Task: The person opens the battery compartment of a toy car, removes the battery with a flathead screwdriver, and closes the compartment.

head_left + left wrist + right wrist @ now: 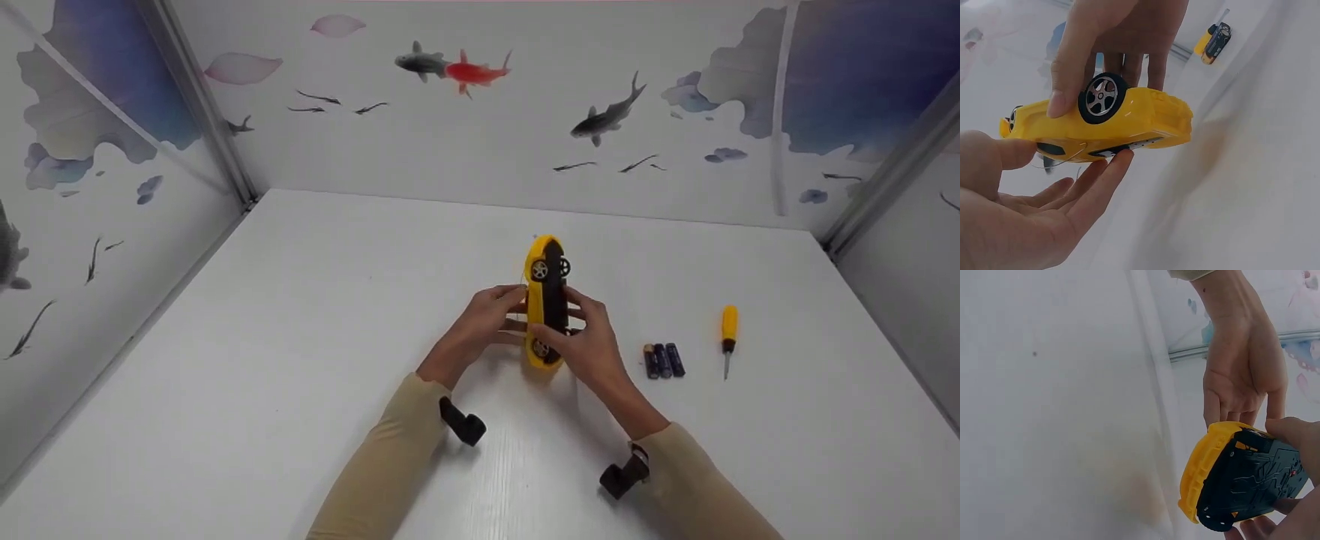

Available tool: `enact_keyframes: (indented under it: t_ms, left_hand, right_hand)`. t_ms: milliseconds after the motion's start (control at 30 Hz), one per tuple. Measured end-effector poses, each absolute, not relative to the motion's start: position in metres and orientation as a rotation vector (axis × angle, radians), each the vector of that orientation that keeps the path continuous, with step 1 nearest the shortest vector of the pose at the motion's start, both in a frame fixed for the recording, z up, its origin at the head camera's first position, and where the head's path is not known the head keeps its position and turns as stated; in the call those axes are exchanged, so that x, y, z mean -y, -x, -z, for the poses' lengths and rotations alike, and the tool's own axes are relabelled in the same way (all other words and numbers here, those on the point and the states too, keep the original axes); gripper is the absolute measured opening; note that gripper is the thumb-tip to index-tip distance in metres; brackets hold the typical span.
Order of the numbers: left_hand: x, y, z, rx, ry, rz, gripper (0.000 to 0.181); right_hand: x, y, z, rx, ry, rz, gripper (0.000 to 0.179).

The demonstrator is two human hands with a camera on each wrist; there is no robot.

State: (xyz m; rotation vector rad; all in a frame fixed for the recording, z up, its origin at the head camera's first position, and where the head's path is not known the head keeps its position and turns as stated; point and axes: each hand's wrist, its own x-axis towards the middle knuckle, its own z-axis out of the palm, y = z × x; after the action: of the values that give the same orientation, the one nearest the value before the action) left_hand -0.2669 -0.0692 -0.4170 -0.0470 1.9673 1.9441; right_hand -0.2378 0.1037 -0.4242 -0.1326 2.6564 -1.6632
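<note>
A yellow toy car (pixel 535 307) with a black underside is held on its side above the table, between the two hands. My left hand (pixel 484 319) holds it from the roof side, thumb and fingertips at the windows (pixel 1051 148). On the other side my right hand (pixel 592 341) grips the car, its thumb across the yellow body near a wheel (pixel 1102 97). The molded black underside (pixel 1249 481) faces the right hand in the right wrist view. A thin wire (pixel 1067 162) sticks out by the car's windows in the left wrist view.
Three batteries (pixel 664 361) lie side by side on the white table (pixel 300 337), right of the hands. Farther right is a screwdriver (pixel 729 330) with a yellow handle. Printed wall panels (pixel 487 150) with fish stand at the back and both sides.
</note>
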Motion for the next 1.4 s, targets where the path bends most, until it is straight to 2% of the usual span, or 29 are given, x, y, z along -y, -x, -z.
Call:
enact_keyframes:
  t_ms: [267,533,800,1100,1200,1400]
  left_hand:
    - [0.071,0.266,0.418,-1.902,0.002,-2.006,0.063]
    - [0.071,0.267,0.423,-1.919,0.001,-2.031,0.043]
    - [0.071,0.267,0.421,-1.969,0.065,-2.004,0.044]
    - [0.074,0.269,0.420,-1.983,0.035,-1.964,0.032]
    - [0.075,0.270,0.420,-1.973,0.012,-1.977,0.035]
    - [0.078,0.269,0.420,-1.914,-0.028,-1.992,0.057]
  right_hand:
    - [-0.110,0.241,0.419,-2.537,0.081,1.767,0.070]
    - [-0.114,0.239,0.421,-2.454,0.103,1.860,0.055]
    - [-0.114,0.241,0.420,-2.392,0.109,1.875,0.056]
    - [-0.127,0.249,0.419,-2.176,0.068,1.942,0.059]
    - [-0.130,0.251,0.419,-2.095,0.060,1.968,0.058]
    - [-0.131,0.252,0.417,-1.976,0.047,2.051,0.051]
